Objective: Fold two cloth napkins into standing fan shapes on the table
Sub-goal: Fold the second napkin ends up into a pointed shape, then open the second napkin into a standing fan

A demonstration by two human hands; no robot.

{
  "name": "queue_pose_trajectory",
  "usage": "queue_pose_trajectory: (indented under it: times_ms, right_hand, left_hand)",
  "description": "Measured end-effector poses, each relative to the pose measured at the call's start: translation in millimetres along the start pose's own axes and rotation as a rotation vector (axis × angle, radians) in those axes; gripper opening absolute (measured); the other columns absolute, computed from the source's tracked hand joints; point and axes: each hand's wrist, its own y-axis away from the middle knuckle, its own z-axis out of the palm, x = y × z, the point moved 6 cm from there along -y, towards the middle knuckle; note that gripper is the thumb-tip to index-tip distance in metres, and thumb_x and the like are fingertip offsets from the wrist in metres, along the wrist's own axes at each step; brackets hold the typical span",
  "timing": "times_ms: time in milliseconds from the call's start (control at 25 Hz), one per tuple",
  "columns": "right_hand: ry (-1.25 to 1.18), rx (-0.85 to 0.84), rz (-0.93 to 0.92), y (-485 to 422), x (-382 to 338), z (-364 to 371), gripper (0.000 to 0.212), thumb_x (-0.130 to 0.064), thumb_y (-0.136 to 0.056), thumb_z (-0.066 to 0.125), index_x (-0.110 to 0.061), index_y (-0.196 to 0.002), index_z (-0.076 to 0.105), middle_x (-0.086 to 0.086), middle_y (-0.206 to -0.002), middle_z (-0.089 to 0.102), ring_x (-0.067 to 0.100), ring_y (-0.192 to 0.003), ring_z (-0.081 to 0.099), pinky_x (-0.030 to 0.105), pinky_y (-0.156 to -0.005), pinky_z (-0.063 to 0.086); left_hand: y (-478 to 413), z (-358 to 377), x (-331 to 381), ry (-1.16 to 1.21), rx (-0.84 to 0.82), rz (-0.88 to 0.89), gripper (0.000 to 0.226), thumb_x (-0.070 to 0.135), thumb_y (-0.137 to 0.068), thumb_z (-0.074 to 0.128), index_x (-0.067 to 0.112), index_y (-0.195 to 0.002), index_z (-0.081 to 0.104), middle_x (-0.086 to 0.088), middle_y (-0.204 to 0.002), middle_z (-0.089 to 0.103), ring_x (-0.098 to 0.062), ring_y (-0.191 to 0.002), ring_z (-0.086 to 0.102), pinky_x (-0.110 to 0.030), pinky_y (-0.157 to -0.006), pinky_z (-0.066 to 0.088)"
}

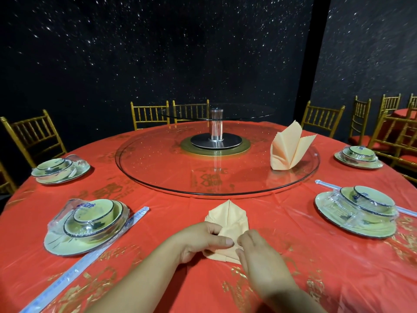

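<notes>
1. Found the unfinished napkin (228, 219) flat on the table (293, 256), near part under both grips, pointed end straight ahead of them.
2. Noted the left grip (200, 241) pinching a fold at the napkin's middle, thumb laid across the cloth, fingers curled behind.
3. Noted the right grip (261, 260) just beside the left, fingertips bent onto the near right corner; judged it a pinch, though the back of the hand hid the hold.
4. Read the long axis as running from the grips toward the glass turntable (225, 193); judged both grips equally near.
5. Saw bare table left and right of the grips before the wrapped plate sets (85, 229), and a strip ahead before the turntable rim: room enough, by judgement, to stand the fan.
6. Spotted the finished napkin (287, 147) upright on the turntable, well ahead and right of the grips.
</notes>
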Motion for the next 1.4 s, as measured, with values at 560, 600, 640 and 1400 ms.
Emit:
queue_pose_trajectory:
  times_ms: [560,600,640,1400]
  right_hand:
    - [0.242,0.041,0.028,6,-10,8,0.051,-0.025,-0.001,0.086,-0.014,-0.043,0.058,0.011,-0.046,0.054,0.011,-0.027,0.045,0.020,-0.039,0.007]
    - [0.244,0.067,0.021,7,-11,7,0.051,-0.023,0.001,0.084,-0.013,-0.042,0.058,0.012,-0.045,0.053,0.012,-0.026,0.045,0.019,-0.039,0.007]
    - [0.240,0.073,0.017,7,-12,6,0.051,-0.020,0.001,0.083,-0.012,-0.041,0.057,0.011,-0.044,0.052,0.012,-0.025,0.044,0.019,-0.040,0.008]
    - [-0.299,0.140,0.277,-4,2,-35,0.019,-0.030,-0.090,0.055,-0.015,-0.098,0.062,-0.001,-0.064,0.069,0.031,-0.071,0.067,0.031,-0.056,0.040]
  left_hand:
    - [23,-30,-19,-0.257,0.336,-0.005,0.043,0.039,-0.059,0.082,0.022,-0.046,0.045,0.013,-0.038,0.046,-0.005,-0.044,0.037,-0.023,-0.056,0.031]
    - [25,-34,-20,-0.345,0.391,-0.019,0.047,0.048,-0.059,0.079,0.022,-0.044,0.043,0.014,-0.033,0.043,-0.005,-0.043,0.036,-0.026,-0.062,0.028]
    - [28,-37,-20,-0.432,0.433,-0.031,0.051,0.051,-0.065,0.076,0.022,-0.044,0.040,0.014,-0.030,0.041,-0.006,-0.043,0.035,-0.028,-0.067,0.025]
    - [43,14,-3,0.797,0.361,-0.007,0.012,0.007,-0.090,0.055,0.006,-0.078,0.055,-0.008,-0.058,0.064,-0.011,-0.043,0.061,-0.019,-0.039,0.049]
